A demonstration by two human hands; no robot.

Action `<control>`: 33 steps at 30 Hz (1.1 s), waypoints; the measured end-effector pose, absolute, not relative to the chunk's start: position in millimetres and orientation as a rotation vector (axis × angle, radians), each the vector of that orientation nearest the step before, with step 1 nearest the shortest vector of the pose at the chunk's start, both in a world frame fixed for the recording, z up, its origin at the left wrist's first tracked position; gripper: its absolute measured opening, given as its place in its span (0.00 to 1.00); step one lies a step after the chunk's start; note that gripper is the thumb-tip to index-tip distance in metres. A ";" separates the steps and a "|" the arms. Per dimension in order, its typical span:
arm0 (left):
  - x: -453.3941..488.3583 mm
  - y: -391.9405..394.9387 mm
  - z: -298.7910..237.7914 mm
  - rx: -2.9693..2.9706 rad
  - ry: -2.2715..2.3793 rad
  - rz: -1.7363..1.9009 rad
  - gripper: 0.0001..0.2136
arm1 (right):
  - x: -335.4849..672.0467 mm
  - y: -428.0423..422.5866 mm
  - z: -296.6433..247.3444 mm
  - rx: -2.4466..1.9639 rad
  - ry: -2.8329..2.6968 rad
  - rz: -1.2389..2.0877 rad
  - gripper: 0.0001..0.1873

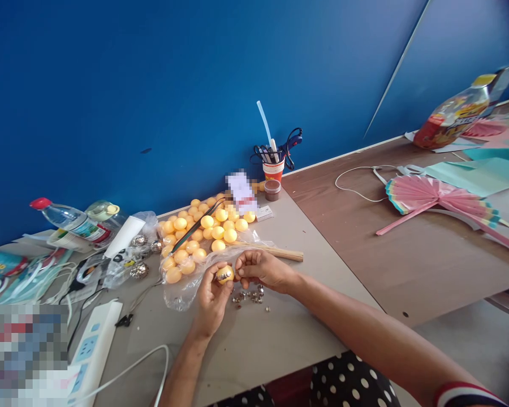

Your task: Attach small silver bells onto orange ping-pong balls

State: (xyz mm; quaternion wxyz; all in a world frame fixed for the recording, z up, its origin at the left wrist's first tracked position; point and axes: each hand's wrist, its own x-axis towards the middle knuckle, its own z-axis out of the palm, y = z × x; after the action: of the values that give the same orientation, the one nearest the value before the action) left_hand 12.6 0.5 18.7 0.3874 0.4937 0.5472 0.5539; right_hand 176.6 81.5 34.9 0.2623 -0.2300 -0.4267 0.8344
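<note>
My left hand (212, 297) grips an orange ping-pong ball (225, 275) between thumb and fingers. A band of small shiny silver pieces runs across the ball. Close beside its right side, the fingers of my right hand (261, 270) are pinched together; whatever is between them is too small to make out. Below both hands, several loose silver pieces (252, 295) lie scattered on the grey table. Just beyond is a clear plastic bag (180, 297) with many more orange balls (190, 246) in and on it, and black tweezers (195, 229) resting on top.
Silver-studded balls (139, 270), a bottle (74, 220) and a white power strip (94, 345) with cables occupy the left. Thin wooden sticks (286, 254) lie behind my right hand. A paper cup (274, 169) of tools stands by the blue wall. At right are a pink paper fan (432, 200) and a larger bottle (453, 118).
</note>
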 end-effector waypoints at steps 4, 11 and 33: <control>11.6 -0.1 16.6 1.268 1.353 1.396 0.16 | 174.8 79.9 35.9 -0.705 -1.288 2.123 0.09; 12.9 -1.2 13.6 1.318 1.300 1.322 0.16 | 173.7 78.2 34.0 -0.716 -1.277 2.130 0.11; 7.8 -0.1 5.8 1.411 1.388 1.304 0.16 | 168.3 76.6 21.1 -0.768 -1.254 2.156 0.15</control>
State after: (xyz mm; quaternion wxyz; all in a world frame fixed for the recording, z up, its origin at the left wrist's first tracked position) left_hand 7.8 -0.1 5.8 0.3763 0.5516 0.5426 0.5096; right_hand 168.3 76.6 21.1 0.2627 -0.2839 -0.4635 0.7972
